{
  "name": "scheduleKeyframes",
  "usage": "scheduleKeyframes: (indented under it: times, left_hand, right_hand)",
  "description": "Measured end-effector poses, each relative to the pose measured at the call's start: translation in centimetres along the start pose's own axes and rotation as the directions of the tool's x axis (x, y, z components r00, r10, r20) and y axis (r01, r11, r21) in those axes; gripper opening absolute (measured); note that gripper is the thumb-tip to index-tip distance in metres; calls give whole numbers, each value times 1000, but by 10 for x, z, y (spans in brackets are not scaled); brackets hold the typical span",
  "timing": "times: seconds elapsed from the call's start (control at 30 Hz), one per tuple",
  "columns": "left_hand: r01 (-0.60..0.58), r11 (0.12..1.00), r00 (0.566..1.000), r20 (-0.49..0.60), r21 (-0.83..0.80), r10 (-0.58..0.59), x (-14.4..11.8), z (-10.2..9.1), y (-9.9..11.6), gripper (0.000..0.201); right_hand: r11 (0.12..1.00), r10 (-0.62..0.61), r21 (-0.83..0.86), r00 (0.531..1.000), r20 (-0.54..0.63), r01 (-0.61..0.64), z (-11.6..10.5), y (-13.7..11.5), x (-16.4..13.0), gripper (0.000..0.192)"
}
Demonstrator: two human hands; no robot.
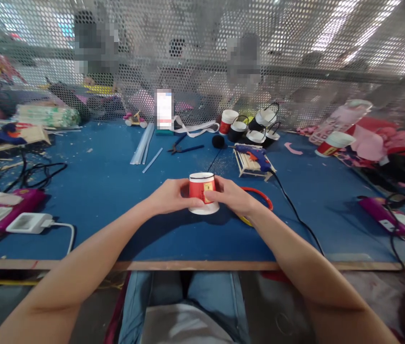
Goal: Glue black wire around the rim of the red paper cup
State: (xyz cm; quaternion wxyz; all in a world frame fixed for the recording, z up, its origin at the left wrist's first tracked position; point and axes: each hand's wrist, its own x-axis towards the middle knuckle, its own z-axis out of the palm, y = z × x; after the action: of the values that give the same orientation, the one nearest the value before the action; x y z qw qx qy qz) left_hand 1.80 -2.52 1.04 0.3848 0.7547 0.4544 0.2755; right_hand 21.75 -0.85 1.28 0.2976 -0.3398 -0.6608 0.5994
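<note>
Our left hand (171, 195) and right hand (231, 195) both grasp one red paper cup (202, 192), fingers wrapped around its sides from either flank. The cup stands upside down, wide rim on the blue desk (116, 181), near the front edge and right in front of us. A dark line runs round the upturned bottom, and our right thumb lies across a yellow patch on the wall.

Just behind our right hand lies a red ring (262, 195), partly hidden by the wrist. Beyond it a blue glue gun (255, 155) rests on a small rack of pale sticks (250, 165), and its black cord (297, 215) trails off toward the front right.

Further back, near the perforated screen (202, 57), we see a cluster of cups (256, 126), some black with wire handles, one red and white. A black pompom (218, 141) sits beside them, and pliers (182, 148) lie to its left, next to clear sticks (145, 145). Another red cup (333, 143) lies on its side at the far right.

On the left of the desk a white charger (28, 222) sits beside a magenta box (5, 212); a second magenta box (390, 217) lies on the right. Other people sit blurred behind the screen.
</note>
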Motion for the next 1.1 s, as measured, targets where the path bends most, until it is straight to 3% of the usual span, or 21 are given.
scheduleKeyframes:
  times: [0.07, 0.17, 0.27, 0.33, 0.8, 1.0, 1.1]
  left_hand:
    - [-58, 994, 988, -138, 93, 70, 1, -6, -1, 41]
    - [-248, 966, 912, -319, 70, 257, 2, -11, -2, 32]
    - [-432, 902, 841, -359, 3, 404, 2, -10, -2, 19]
    - [-468, 884, 828, -360, -21, 430, 2, -8, -1, 13]
    - [-400, 916, 858, -357, -10, 370, 0, -2, -1, 9]
    - [-324, 939, 911, -303, -111, 278, 1, -4, -2, 21]
    - [-313, 946, 913, -298, -80, 277, 0, -3, -2, 19]
  right_hand:
    - [999, 18, 29, 1000, 17, -18, 0, -2, -1, 45]
    - [998, 38, 39, 999, 36, -39, 1, -4, -3, 45]
    - [999, 46, 21, 998, 35, -46, 3, -4, -3, 46]
    - [999, 49, 2, 999, 24, -49, 4, -4, -3, 45]
    - [995, 44, -91, 999, 7, -43, 5, -4, -1, 40]
    - [995, 59, -86, 998, 16, -57, 5, -1, -1, 42]
    - [992, 69, -110, 998, 12, -68, 5, 0, 0, 43]
